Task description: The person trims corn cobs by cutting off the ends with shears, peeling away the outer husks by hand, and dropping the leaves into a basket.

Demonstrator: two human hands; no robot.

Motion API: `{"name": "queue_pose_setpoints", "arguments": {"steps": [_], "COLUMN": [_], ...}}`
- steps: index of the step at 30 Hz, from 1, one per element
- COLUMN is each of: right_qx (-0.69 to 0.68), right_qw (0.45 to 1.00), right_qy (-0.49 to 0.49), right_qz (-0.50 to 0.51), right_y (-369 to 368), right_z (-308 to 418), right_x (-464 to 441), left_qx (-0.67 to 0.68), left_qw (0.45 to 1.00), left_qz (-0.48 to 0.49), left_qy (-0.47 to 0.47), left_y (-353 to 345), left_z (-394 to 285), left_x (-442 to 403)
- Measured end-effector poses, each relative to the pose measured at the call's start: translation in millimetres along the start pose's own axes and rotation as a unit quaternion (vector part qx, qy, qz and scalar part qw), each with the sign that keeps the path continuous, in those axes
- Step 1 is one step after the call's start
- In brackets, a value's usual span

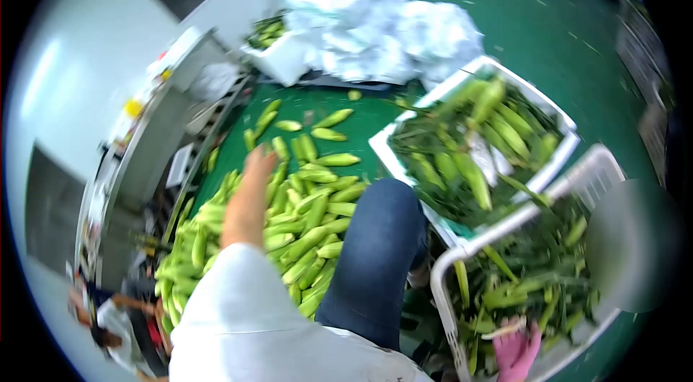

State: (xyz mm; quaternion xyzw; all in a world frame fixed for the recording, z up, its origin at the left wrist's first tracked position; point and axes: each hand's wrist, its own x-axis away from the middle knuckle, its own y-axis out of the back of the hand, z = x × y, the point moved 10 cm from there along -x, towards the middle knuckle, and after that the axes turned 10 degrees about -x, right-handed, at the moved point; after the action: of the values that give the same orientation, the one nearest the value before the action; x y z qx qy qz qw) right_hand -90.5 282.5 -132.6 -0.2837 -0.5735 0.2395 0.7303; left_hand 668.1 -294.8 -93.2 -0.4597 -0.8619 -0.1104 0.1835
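My left hand (260,160) is bare and reaches out over the far part of a big pile of green corn ears (303,220) on the green floor. Blur hides its fingers, so its grip is unclear. In a pink glove, my right hand (515,353) is low at the right, over the leaves and husks (520,295) in a white plastic basket (442,310). A thin pale piece (504,329) lies across its fingers, too small to name. Behind the basket is a white foam box (393,147) with corn ears and loose leaves.
White plastic bags (346,18) are heaped at the back, beside another white box of corn (278,61). My bent knee (379,252) rises between pile and basket. Shelving (144,137) runs along the left wall. Another person (119,331) is at the lower left.
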Motion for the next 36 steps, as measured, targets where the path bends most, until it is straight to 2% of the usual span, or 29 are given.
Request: {"name": "queue_pose_setpoints", "arguments": {"steps": [1, 2, 3, 4, 5, 6, 7, 8, 10, 12, 13, 14, 15, 17, 18, 19, 20, 21, 22, 23, 26, 27, 29, 31, 33, 35, 36], "right_qx": [-0.008, -0.034, -0.067, -0.048, 0.039, 0.029, 0.014, -0.003, -0.066, -0.108, -0.123, -0.105, -0.089, -0.103, -0.072, -0.039, 0.031, 0.053, 0.115, 0.175, 0.297, 0.34, 0.379, 0.45, 0.531, 0.616, 0.624], "right_qw": [1.0, 0.999, 0.998, 0.999, 0.998, 0.999, 0.998, 0.999, 0.998, 0.994, 0.992, 0.994, 0.995, 0.994, 0.996, 0.996, 0.995, 0.989, 0.981, 0.969, 0.933, 0.915, 0.894, 0.82, 0.73, 0.651, 0.638], "right_qy": [-0.003, -0.018, -0.022, 0.0, 0.028, 0.032, 0.039, 0.032, 0.018, 0.001, 0.004, 0.013, 0.009, 0.018, 0.044, 0.073, 0.092, 0.119, 0.145, 0.17, 0.205, 0.216, 0.24, 0.353, 0.43, 0.443, 0.451], "right_qz": [0.009, 0.012, 0.004, -0.001, 0.029, -0.012, -0.056, -0.028, -0.013, -0.007, 0.004, 0.011, 0.032, 0.031, 0.032, 0.029, 0.031, 0.063, 0.057, 0.048, 0.018, -0.001, -0.006, -0.013, 0.017, -0.016, -0.026], "right_y": [3, -8, -12, -9, -35, -20, 2, 5, 9, 4, -1, 2, -6, -6, -9, -11, -14, -21, -28, -38, -62, -73, -78, -76, -94, -99, -94], "right_z": [6, 10, 14, 20, 22, 25, 28, 27, 23, 21, 21, 23, 26, 32, 37, 44, 50, 57, 65, 71, 81, 85, 91, 104, 113, 114, 114], "right_x": [-10, -10, -6, -8, 1, -3, -8, -9, -6, -5, -5, -6, -4, -3, -2, 1, 3, 5, 9, 17, 42, 51, 60, 70, 87, 100, 103], "left_qx": [-0.054, 0.008, -0.081, -0.111, -0.229, -0.338, -0.435, -0.503, -0.561, -0.608, -0.555, -0.424, -0.276, -0.15, -0.194, -0.167, -0.143, -0.2, -0.183, -0.193, -0.329, -0.355, -0.42, -0.401, -0.389, -0.463, -0.48], "left_qw": [0.989, 0.98, 0.956, 0.919, 0.882, 0.844, 0.777, 0.71, 0.69, 0.695, 0.733, 0.815, 0.849, 0.849, 0.857, 0.831, 0.776, 0.759, 0.694, 0.713, 0.646, 0.652, 0.587, 0.534, 0.499, 0.448, 0.422], "left_qz": [0.139, 0.196, 0.279, 0.378, 0.402, 0.384, 0.345, 0.279, 0.276, 0.223, 0.216, 0.343, 0.449, 0.472, 0.449, 0.507, 0.6, 0.614, 0.694, 0.672, 0.685, 0.67, 0.685, 0.688, 0.716, 0.704, 0.7], "left_qy": [-0.013, 0.018, -0.027, -0.028, -0.085, -0.161, -0.294, -0.406, -0.365, -0.314, -0.329, -0.193, -0.042, 0.182, 0.162, 0.153, 0.133, 0.084, 0.063, 0.054, 0.063, 0.007, -0.097, -0.284, -0.294, -0.3, -0.32], "left_y": [-98, -212, -317, -412, -494, -560, -622, -664, -712, -697, -701, -720, -739, -705, -682, -664, -661, -637, -618, -581, -515, -494, -460, -437, -414, -397, -393], "left_z": [3, 4, -9, 9, 36, 57, 80, 98, 178, 194, 206, 255, 294, 274, 251, 235, 236, 227, 211, 183, 182, 175, 180, 180, 200, 214, 220], "left_x": [-37, 4, 86, 114, 121, 151, 164, 199, 233, 288, 283, 260, 253, 317, 338, 375, 390, 401, 444, 490, 545, 572, 599, 634, 654, 673, 679]}}
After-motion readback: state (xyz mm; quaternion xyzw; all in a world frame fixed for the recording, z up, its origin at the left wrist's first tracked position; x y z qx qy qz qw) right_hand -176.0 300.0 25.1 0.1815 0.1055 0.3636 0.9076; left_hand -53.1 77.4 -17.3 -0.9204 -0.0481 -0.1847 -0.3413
